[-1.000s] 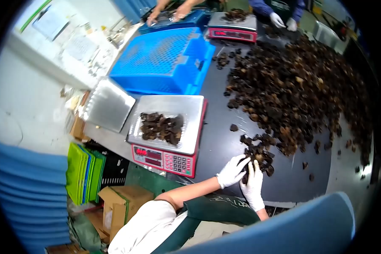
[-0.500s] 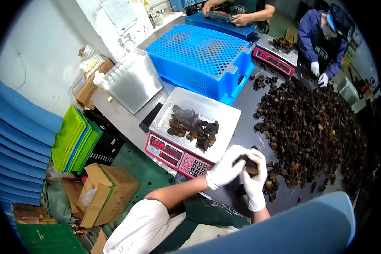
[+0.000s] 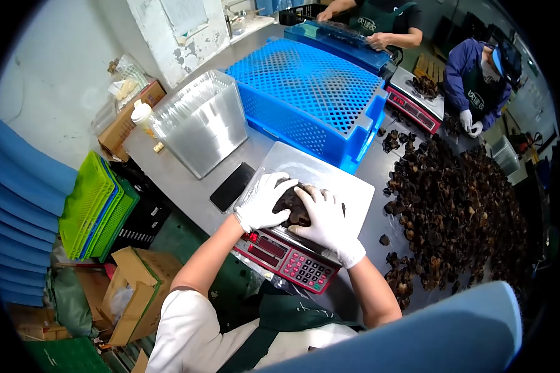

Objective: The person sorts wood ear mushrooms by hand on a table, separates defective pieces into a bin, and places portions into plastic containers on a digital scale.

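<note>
Both gloved hands, left point(image 3: 267, 200) and right point(image 3: 325, 219), press on the dark fungus point(image 3: 295, 206) on the scale point(image 3: 311, 186), fingers loosely curved and partly spread; the grip cups the pieces between them, neither closed tight.

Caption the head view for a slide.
White-gloved left hand and right hand cup dark wrinkled pieces on a red electronic scale.

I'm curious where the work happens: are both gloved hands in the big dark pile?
No, the left hand and right hand are both on dark pieces over the near scale, away from the big pile.
</note>
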A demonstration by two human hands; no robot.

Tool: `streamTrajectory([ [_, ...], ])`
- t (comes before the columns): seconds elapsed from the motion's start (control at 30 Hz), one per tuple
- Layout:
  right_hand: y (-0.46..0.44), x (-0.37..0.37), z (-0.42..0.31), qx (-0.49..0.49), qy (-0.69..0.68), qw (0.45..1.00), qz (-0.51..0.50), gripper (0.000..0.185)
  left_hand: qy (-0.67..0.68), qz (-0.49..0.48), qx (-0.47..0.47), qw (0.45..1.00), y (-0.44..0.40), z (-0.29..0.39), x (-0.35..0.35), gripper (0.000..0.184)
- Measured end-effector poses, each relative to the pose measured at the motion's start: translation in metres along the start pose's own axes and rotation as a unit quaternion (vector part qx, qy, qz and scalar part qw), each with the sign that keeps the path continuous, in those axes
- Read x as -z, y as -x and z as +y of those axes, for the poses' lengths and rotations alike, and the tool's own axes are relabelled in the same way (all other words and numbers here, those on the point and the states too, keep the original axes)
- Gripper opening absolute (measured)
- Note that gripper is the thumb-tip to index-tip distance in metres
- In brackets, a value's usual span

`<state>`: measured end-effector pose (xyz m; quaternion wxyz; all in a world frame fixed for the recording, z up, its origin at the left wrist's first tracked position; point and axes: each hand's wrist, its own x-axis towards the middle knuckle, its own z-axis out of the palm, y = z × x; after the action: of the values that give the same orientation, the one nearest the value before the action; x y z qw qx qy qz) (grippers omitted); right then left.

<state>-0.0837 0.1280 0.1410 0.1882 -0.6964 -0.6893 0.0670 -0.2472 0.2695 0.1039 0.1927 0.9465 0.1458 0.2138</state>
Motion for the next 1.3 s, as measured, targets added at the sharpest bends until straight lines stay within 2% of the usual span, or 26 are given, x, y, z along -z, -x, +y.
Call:
streamTrajectory([
  [0.03, 0.003, 0.009, -0.003, 0.002, -0.005, 1.000, 0.005, 0.087, 0.005, -0.002, 0.001, 1.000, 0.000, 0.000, 0.005, 0.073],
  [0.1, 0.007, 0.016, 0.007, 0.002, -0.098, 0.995, 0.012, 0.089, 0.065, 0.031, 0.009, 0.997, 0.001, -0.002, 0.017, 0.078],
  [0.23, 0.039, 0.050, 0.015, -0.074, -0.223, 0.971, 0.049, 0.074, 0.149, 0.020, 0.039, 0.988, 0.010, -0.017, 0.039, 0.079],
  [0.3, 0.062, 0.051, 0.025, -0.132, -0.242, 0.959, 0.062, 0.066, 0.144, 0.035, 0.034, 0.988, 0.016, -0.031, 0.046, 0.074],
  [0.5, 0.109, 0.038, 0.024, -0.232, -0.225, 0.941, 0.098, 0.048, 0.123, 0.036, 0.066, 0.990, 0.020, -0.041, 0.053, 0.074],
  [0.57, 0.104, 0.033, 0.014, -0.183, -0.202, 0.952, 0.138, 0.031, 0.107, 0.003, 0.082, 0.991, 0.010, -0.023, 0.051, 0.080],
  [0.7, 0.079, 0.015, 0.004, -0.065, -0.048, 0.988, 0.133, 0.019, 0.036, -0.005, -0.055, 0.998, -0.011, 0.004, 0.029, 0.084],
  [0.73, 0.071, 0.012, -0.001, -0.076, -0.031, 0.990, 0.118, 0.018, 0.018, -0.032, -0.043, 0.998, -0.013, 0.008, 0.020, 0.083],
  [0.77, 0.063, -0.001, 0.000, -0.075, -0.010, 0.985, 0.156, 0.017, 0.000, -0.059, -0.034, 0.998, -0.014, 0.012, 0.010, 0.081],
  [0.8, 0.058, -0.009, -0.003, -0.108, -0.020, 0.984, 0.142, 0.017, -0.010, -0.052, -0.035, 0.998, -0.015, 0.015, 0.001, 0.077],
  [0.83, 0.052, -0.016, -0.006, -0.085, 0.011, 0.981, 0.177, 0.017, -0.004, -0.043, -0.029, 0.999, -0.020, 0.019, 0.000, 0.076],
  [0.9, 0.049, -0.022, -0.012, -0.099, 0.001, 0.990, 0.102, 0.021, -0.031, -0.042, -0.032, 0.998, -0.018, 0.017, -0.005, 0.077],
  [1.03, 0.074, -0.001, -0.014, -0.048, -0.126, 0.975, 0.178, 0.027, -0.063, -0.057, -0.018, 0.996, -0.015, 0.021, 0.002, 0.085],
  [1.07, 0.083, 0.005, -0.009, -0.053, -0.138, 0.963, 0.223, 0.028, -0.059, -0.050, -0.012, 0.997, -0.013, 0.019, 0.002, 0.089],
  [1.1, 0.092, 0.011, -0.002, -0.084, -0.134, 0.956, 0.249, 0.021, -0.049, -0.053, -0.001, 0.997, -0.011, 0.018, 0.003, 0.094],
  [1.13, 0.098, 0.010, 0.013, -0.085, -0.084, 0.936, 0.331, 0.016, -0.043, -0.049, -0.003, 0.998, -0.010, 0.016, 0.005, 0.096],
  [1.17, 0.119, -0.009, 0.042, -0.157, -0.009, 0.936, 0.314, 0.013, -0.038, -0.045, -0.003, 0.998, -0.008, 0.015, 0.007, 0.098],
  [1.23, 0.140, -0.009, 0.080, -0.284, 0.089, 0.918, 0.261, 0.022, -0.050, -0.033, -0.010, 0.998, -0.005, 0.014, 0.009, 0.104],
  [1.27, 0.153, -0.023, 0.106, -0.301, 0.119, 0.909, 0.262, 0.029, -0.065, -0.032, -0.008, 0.997, -0.004, 0.015, 0.011, 0.106],
  [1.3, 0.166, -0.042, 0.124, -0.309, 0.208, 0.897, 0.237, 0.032, -0.082, -0.029, -0.004, 0.996, -0.004, 0.016, 0.014, 0.108],
])
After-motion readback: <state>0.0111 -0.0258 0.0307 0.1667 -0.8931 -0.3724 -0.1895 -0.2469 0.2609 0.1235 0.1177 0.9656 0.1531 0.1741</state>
